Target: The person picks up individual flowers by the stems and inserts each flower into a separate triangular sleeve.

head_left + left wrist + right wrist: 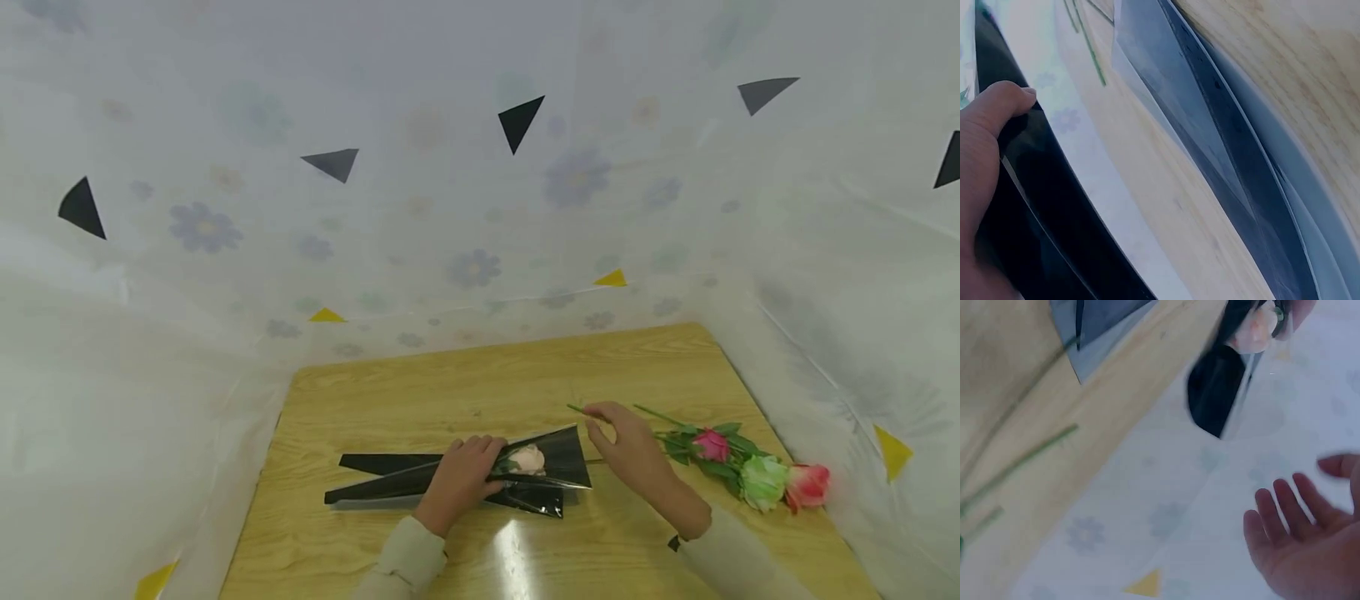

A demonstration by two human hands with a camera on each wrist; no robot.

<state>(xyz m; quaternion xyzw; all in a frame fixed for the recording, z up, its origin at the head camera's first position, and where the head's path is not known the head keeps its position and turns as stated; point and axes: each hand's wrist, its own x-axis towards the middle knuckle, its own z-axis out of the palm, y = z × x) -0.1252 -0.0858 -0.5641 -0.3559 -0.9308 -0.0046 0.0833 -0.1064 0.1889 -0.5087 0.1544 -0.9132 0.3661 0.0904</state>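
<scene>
Head view shows a wood-grain bench (420,396) with a black wrapper (390,483) lying across it between the left edge and the middle, its narrow end toward the left edge and its flared mouth toward the right. A peach rose (527,460) sits inside that mouth. The left hand (463,477) grips the wrapper around its middle, just beside the rose, and in the left wrist view the thumb (1010,100) bends over the black film. A second black sheet (536,500) lies on the bench under the wrapper, showing on both sides of it. The right hand (633,450) hangs over the bench between the wrapper's mouth and the right edge; the right wrist view shows it empty, partly open, with fingers slightly bent and thumb held apart. A green stem tip (574,407) shows just past its fingers in the head view. Close to the bench's right edge lie a deep pink rose (711,445), a pale green rose (762,482) and a red-pink rose (807,487), heads toward that edge. White flower-printed sheeting (420,208) rises beyond the far edge and both sides.
</scene>
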